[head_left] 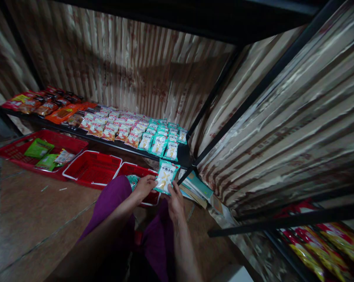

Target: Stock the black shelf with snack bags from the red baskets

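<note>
Between my two hands is a teal-and-white snack bag (166,177), its printed front facing up toward me. My left hand (146,187) pinches its left edge, and my right hand (175,197) grips its lower right corner. Just beyond it, rows of matching teal snack bags (158,144) stand at the right end of the low black shelf (182,154). Below my left hand, a red basket (130,169) holds another teal bag (132,180), partly hidden by my knee and hand.
White-and-orange snack bags (109,130) and red packets (30,102) fill the shelf leftward. Two more red baskets (91,166) sit on the floor, the farther holding green packets (39,148). A black shelf post (220,141) and flattened cardboard (194,192) are at right.
</note>
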`<state>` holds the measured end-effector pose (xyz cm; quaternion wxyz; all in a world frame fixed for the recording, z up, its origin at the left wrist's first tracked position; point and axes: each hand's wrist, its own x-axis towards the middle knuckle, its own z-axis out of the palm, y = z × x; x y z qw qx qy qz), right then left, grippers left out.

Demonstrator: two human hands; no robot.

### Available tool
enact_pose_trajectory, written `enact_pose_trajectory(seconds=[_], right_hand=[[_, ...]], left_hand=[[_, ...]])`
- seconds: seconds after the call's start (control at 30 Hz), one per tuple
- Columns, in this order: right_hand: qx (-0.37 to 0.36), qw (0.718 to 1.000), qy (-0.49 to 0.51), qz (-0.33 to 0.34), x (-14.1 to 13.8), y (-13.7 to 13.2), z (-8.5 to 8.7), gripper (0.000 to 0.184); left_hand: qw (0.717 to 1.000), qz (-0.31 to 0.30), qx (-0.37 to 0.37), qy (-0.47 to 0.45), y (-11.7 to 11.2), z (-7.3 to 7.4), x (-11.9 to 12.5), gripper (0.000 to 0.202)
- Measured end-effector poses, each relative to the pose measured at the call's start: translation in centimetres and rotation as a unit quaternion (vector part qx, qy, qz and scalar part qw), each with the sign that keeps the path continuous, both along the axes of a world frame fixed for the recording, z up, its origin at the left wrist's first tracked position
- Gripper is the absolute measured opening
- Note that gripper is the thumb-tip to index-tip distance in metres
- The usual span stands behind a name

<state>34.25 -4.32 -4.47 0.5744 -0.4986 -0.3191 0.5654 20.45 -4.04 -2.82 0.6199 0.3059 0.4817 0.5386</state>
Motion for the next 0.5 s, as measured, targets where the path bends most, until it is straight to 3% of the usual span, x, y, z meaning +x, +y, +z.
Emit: enact_pose_trajectory(seconds=[0.13,0.27,0.37,0.5], right_hand=[[0.018,0.999,-0.025,-0.025,0.9,1.1,-2.1,0.067],[0.049,0.990,-0.108,-0.071,2.2,2.9,-3.6,0.059],[0.063,0.980,-0.159,-0.098,3.1,4.8,-3.5,0.054],[0.065,0.982,-0.148,-0.100,4.4,7.8,-2.5,0.057]], left_hand=[[1.000,0.005,-0.004,0.010,1.0,-1.1,1.0,0.031],[0.999,0.012,0.022,0.029,2.6,-2.0,2.4,0.026],[0.997,0.020,0.061,0.048,4.5,-2.4,3.6,0.023],[0.994,0.038,0.073,0.069,7.7,-2.6,5.4,0.023]])
